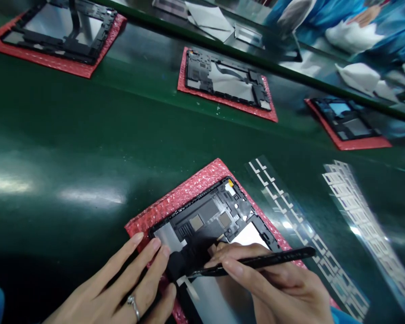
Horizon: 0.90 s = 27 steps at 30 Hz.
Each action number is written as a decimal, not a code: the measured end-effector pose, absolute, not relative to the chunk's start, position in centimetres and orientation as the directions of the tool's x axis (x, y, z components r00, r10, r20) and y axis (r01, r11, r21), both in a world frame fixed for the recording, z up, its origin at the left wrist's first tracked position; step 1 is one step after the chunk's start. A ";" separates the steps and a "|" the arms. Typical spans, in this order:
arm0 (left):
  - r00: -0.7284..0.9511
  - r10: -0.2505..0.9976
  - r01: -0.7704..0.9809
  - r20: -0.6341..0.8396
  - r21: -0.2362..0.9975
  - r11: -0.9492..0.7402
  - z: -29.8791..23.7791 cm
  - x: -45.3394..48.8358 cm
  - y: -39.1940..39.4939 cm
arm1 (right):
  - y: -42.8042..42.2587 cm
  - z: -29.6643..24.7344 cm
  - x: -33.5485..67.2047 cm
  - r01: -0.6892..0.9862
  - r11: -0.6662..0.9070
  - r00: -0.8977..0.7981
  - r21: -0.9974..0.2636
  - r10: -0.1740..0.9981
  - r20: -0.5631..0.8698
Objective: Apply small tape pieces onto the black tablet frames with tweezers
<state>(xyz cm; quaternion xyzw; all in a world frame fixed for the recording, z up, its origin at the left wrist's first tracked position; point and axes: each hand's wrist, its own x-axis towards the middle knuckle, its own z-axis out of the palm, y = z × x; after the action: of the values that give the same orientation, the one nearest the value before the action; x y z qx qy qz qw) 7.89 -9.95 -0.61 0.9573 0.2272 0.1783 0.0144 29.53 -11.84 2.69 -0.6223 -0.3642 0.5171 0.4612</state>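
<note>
My right hand (276, 279) is closed around black tweezers (270, 259), whose tips point left over an opened tablet (209, 216). At the tips is a small pale L-shaped sticker (191, 288), touching or just above the tablet's lower left part; I cannot tell which. My left hand (131, 283), with a ring on one finger, lies with its fingers stretched out along the tablet's left edge. The tablet rests on a red bubble-wrap pouch (178, 193). Parts of the tablet are hidden beneath both hands.
To the right lie a clear strip of L-shaped stickers (283, 202) and a stack of sticker sheets (357, 216). Further back, other opened tablets (227, 81) sit on red pouches on the green surface (70, 130). Across the raised ledge, people in blue sleeves (337, 18) are beside white bags.
</note>
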 end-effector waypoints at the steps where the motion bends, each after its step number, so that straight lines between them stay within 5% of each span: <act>1: 0.831 0.441 0.433 0.338 0.105 -0.895 -0.6 7.9 -10.0 | -11.9 2.7 29.5 -0.024 -0.316 0.200 -0.948 0.928 -0.314; 27: 0.846 0.442 0.432 0.299 0.104 -0.896 -0.3 8.4 -10.0 | -11.9 2.7 29.3 -0.004 -0.267 0.211 -0.964 0.942 -0.262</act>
<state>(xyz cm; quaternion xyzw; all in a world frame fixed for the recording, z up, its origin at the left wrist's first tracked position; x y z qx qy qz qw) 8.37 -9.95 -0.32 0.9605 0.2275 0.1596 0.0165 29.30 -11.93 2.68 -0.6185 -0.3790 0.5009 0.4721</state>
